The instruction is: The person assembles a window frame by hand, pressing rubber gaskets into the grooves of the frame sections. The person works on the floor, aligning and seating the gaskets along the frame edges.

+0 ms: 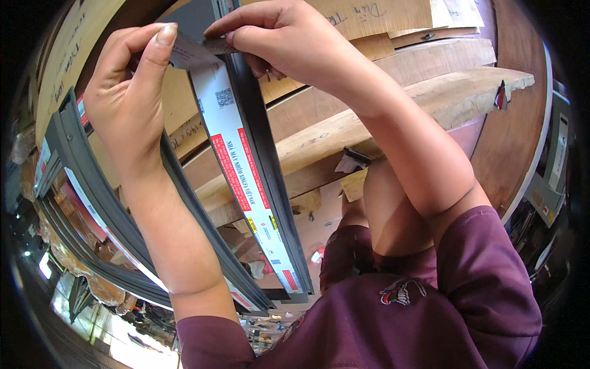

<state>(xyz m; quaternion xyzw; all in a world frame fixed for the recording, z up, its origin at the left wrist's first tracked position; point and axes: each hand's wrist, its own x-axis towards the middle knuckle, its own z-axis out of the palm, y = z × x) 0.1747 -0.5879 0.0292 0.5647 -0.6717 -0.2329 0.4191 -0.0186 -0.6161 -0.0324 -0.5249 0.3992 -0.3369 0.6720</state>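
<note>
A long dark grey metal profile [265, 160] stands in front of me, with white, red-printed protective film [215, 114] along its face. My left hand [126, 92] is closed, thumb pressed to the fingers, at the film's upper end. There a greyish flap of film [189, 54] bends away from the profile toward the thumb, apparently pinched in it. My right hand [276, 31] is closed by the profile's top. Its thumb and fingers pinch a small dark flat piece [219, 46], whose kind I cannot make out, against the profile beside the flap.
More dark grey profiles [101, 190] stand to the left, some with film on them. Behind and to the right are wooden boards [452, 89] with rough edges and a brown panel [516, 117]. Another grey profile [556, 154] is at the far right.
</note>
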